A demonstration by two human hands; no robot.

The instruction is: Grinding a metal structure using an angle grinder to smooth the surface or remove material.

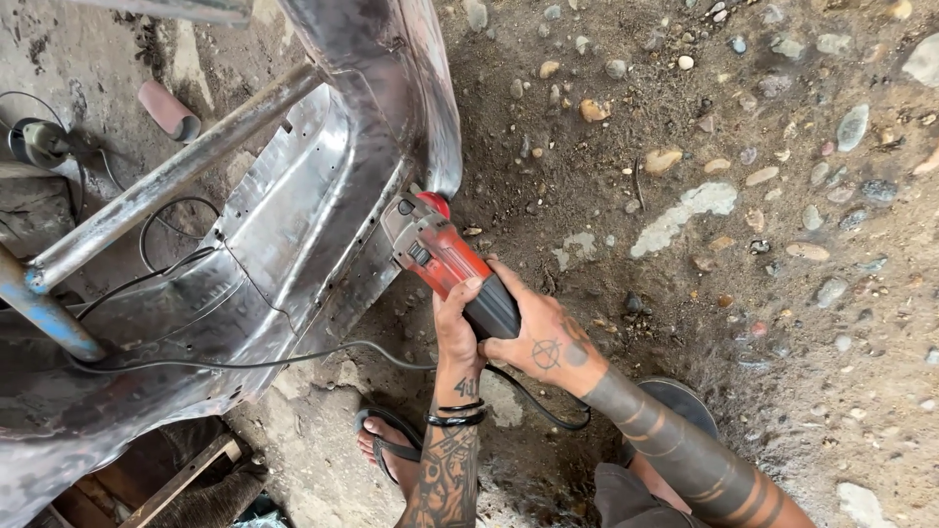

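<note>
A red and black angle grinder (442, 256) points up and to the left, its head against the edge of a bare, curved sheet-metal body panel (293, 225). My left hand (456, 328) wraps the grinder's black rear grip from the left. My right hand (544, 337) clamps the same grip from the right. Both hands are closed on the tool. Its black cable (293, 354) trails off to the left under the panel. The grinding disc itself is hidden behind the tool's head.
A metal bar (166, 181) crosses over the panel, joined to a blue tube (44, 313) at left. Stony dirt ground (734, 196) spreads right. My sandalled foot (391, 445) stands below the hands. Wooden pieces (181, 479) lie at the bottom left.
</note>
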